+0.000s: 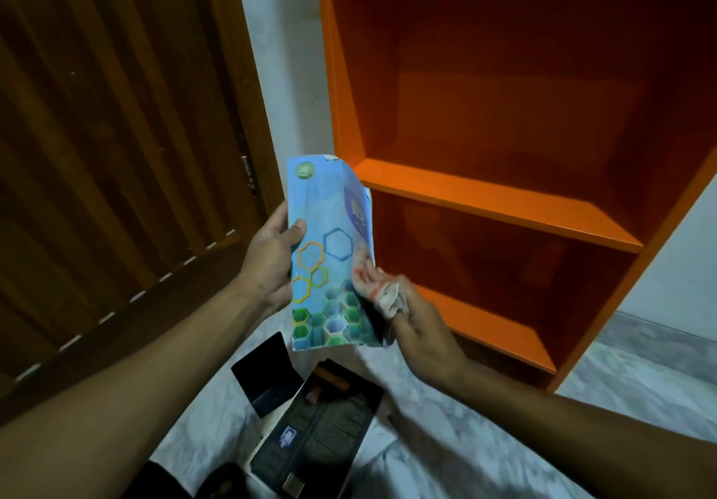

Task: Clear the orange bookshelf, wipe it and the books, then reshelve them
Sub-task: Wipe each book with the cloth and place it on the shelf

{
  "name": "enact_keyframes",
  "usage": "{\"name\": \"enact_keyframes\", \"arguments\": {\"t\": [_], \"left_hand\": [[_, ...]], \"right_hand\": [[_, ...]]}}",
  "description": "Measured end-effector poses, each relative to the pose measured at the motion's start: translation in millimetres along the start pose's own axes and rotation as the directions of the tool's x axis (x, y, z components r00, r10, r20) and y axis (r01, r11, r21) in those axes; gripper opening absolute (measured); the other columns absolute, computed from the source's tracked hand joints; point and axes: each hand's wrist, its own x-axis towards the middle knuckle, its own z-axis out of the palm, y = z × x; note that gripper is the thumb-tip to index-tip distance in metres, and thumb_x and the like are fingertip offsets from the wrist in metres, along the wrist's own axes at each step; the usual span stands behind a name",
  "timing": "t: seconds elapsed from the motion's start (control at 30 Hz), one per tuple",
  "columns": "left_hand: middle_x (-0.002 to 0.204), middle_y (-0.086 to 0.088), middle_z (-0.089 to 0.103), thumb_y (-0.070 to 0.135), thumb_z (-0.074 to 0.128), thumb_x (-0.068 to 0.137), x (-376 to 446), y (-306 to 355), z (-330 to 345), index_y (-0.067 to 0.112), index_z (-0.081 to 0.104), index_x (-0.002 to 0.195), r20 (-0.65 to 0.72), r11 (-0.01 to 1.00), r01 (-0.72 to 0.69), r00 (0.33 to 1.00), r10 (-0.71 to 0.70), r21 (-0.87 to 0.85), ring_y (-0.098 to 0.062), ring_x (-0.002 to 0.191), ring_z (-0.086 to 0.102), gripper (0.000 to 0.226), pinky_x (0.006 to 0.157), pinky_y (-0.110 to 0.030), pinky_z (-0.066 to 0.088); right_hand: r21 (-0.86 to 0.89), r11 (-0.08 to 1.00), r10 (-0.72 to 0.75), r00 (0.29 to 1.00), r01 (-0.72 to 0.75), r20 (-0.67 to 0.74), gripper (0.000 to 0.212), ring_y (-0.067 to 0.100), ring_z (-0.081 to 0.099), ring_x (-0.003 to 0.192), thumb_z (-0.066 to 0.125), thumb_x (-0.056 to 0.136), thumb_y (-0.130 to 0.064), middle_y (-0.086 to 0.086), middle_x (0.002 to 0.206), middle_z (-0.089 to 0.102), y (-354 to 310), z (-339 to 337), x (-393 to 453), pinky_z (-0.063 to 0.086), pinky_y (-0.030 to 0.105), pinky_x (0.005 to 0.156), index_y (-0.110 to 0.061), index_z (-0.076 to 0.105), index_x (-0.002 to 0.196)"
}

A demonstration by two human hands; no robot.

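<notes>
Book (329, 250) in left hand (267, 262), cloth (382, 291) against it

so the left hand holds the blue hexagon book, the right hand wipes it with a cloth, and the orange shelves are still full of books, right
Not quite. The head view shows the orange bookshelf with bare shelves; the other books lie on the floor. The rest holds: left hand holds the blue book, right hand wipes with the cloth.

Bookshelf (500, 203) right, against wall | door (116, 149) left of it | book (329, 254) upright between left hand (267, 262) and right hand (419, 324), before shelf | cloth (382, 289) in right hand, touching book | more books (310, 421) on floor (446, 452) below
</notes>
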Motion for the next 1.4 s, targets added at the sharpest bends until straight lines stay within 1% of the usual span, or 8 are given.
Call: {"name": "enact_keyframes", "arguments": {"t": [0.1, 0.2, 0.37, 0.6, 0.7, 0.83, 1.0, 1.4], "left_hand": [[0.12, -0.006, 0.073, 0.013, 0.038, 0.107, 7, 2, -15, 0.03, 0.061, 0.127, -0.104, 0.999, 0.007, 0.995, -0.011, -0.046, -0.034, 0.105, 0.072, 0.034, 0.078, -0.051, 0.06], [0.117, -0.005, 0.074, 0.017, 0.038, 0.108, 11, 3, -26, 0.032, 0.063, 0.121, -0.183, 1.0, -0.006, 0.983, 0.006, -0.003, -0.033, 0.102, 0.073, 0.032, 0.077, -0.052, 0.06], [0.114, -0.002, 0.075, 0.014, 0.035, 0.108, 4, -5, -34, 0.037, 0.063, 0.122, -0.127, 0.954, -0.055, 0.987, 0.097, 0.295, -0.032, 0.102, 0.072, 0.038, 0.085, -0.051, 0.059], [0.119, -0.001, 0.073, 0.019, 0.039, 0.108, -8, -27, -19, 0.031, 0.051, 0.144, 0.087, 0.83, -0.087, 0.995, 0.047, 0.55, -0.024, 0.1, 0.074, 0.04, 0.088, -0.047, 0.059], [0.12, 0.001, 0.073, 0.012, 0.039, 0.108, -16, -39, 0, 0.025, 0.053, 0.143, 0.164, 0.855, -0.12, 0.986, 0.041, 0.505, -0.018, 0.102, 0.073, 0.04, 0.084, -0.033, 0.058], [0.113, -0.001, 0.076, 0.007, 0.038, 0.107, -17, -48, 24, 0.023, 0.06, 0.135, 0.155, 0.923, -0.08, 0.988, 0.023, 0.377, -0.023, 0.105, 0.072, 0.039, 0.082, -0.03, 0.058], [0.104, -0.022, 0.074, -0.001, 0.043, 0.102, -4, -40, 16, 0.008, 0.064, 0.123, -0.071, 0.989, 0.15, 0.986, -0.15, -0.015, -0.036, 0.093, 0.074, 0.031, 0.079, -0.046, 0.062], [0.116, -0.011, 0.074, 0.015, 0.037, 0.108, 11, -13, -28, 0.019, 0.061, 0.131, -0.327, 0.998, 0.06, 0.943, -0.068, -0.035, -0.035, 0.099, 0.073, 0.033, 0.079, -0.057, 0.059]], "right_hand": [[-0.05, 0.999, 0.005, 0.995, 0.0, 0.103, 0.05, 0.016, 0.057, 0.058, 0.041, 0.102, -0.004, -0.007, 0.068, 0.06, 1, 4, -17, 0.047, 0.05, 0.059, -0.054, 0.05, 0.103], [-0.108, 0.994, 0.016, 0.978, 0.006, 0.208, 0.029, 0.012, 0.056, 0.059, 0.044, 0.103, -0.009, -0.013, 0.069, 0.057, 6, 5, -25, 0.05, 0.05, 0.06, -0.035, 0.054, 0.105], [-0.146, 0.989, 0.077, 0.927, -0.025, 0.366, 0.029, -0.008, 0.057, 0.061, 0.044, 0.1, -0.001, -0.024, 0.074, 0.061, -7, -12, -4, 0.04, 0.008, 0.055, -0.029, 0.053, 0.094], [0.077, 0.99, 0.134, 0.933, -0.115, -0.334, 0.021, 0.015, 0.066, 0.079, 0.046, 0.1, -0.017, -0.005, 0.092, 0.07, -14, -33, 58, 0.056, 0.04, 0.069, -0.028, 0.062, 0.108], [-0.047, 0.998, 0.023, 0.917, -0.045, -0.399, 0.032, 0.01, 0.056, 0.125, 0.044, 0.103, -0.022, -0.012, 0.132, 0.063, -14, -32, 78, 0.049, 0.03, 0.101, -0.024, 0.057, 0.133], [-0.309, 0.95, -0.019, 0.974, -0.053, -0.225, 0.059, 0.015, 0.018, 0.151, 0.034, 0.092, -0.013, 0.001, 0.159, 0.032, -1, -1, 68, 0.015, 0.052, 0.122, -0.018, 0.04, 0.15], [-0.291, 0.948, -0.139, 0.99, 0.133, 0.001, 0.062, -0.012, 0.007, 0.145, 0.04, 0.091, -0.001, -0.013, 0.153, 0.024, 1, 28, 26, 0.015, 0.052, 0.122, -0.025, 0.032, 0.148], [-0.152, 0.883, -0.339, 0.827, 0.444, 0.448, 0.035, 0.029, 0.052, 0.127, 0.044, 0.09, 0.006, 0.017, 0.131, 0.059, 5, 28, -22, 0.037, 0.04, 0.112, 0.002, 0.059, 0.121]]}}
